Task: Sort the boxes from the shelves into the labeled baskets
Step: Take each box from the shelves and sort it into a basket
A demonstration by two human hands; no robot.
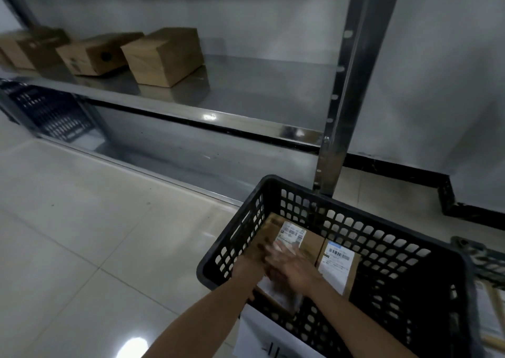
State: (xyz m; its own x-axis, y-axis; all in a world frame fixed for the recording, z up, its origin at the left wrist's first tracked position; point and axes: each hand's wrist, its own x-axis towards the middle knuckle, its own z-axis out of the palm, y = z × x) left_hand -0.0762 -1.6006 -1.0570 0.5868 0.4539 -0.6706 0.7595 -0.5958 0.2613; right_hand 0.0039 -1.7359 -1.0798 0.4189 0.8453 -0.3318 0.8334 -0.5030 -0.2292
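Observation:
A black slotted basket (363,222) stands on the floor at lower right, with a white paper label (257,335) on its near wall. Inside lie a cardboard box (314,241) with a barcode sticker at the back, a second labelled box (338,267) to its right, and a third box (276,299) nearest me. Both my hands are inside the basket over that near box, blurred by motion. My left hand (250,266) lies along its left edge with fingers stretched forward. My right hand (293,269) rests on its top with fingers spread.
Three plain cardboard boxes (164,57) (95,54) (30,47) sit on the steel shelf (246,103) at upper left. A dark crate (52,111) is under the shelf at far left. A shelf upright (336,117) rises just behind the basket. Another basket's rim (489,262) shows at the right edge.

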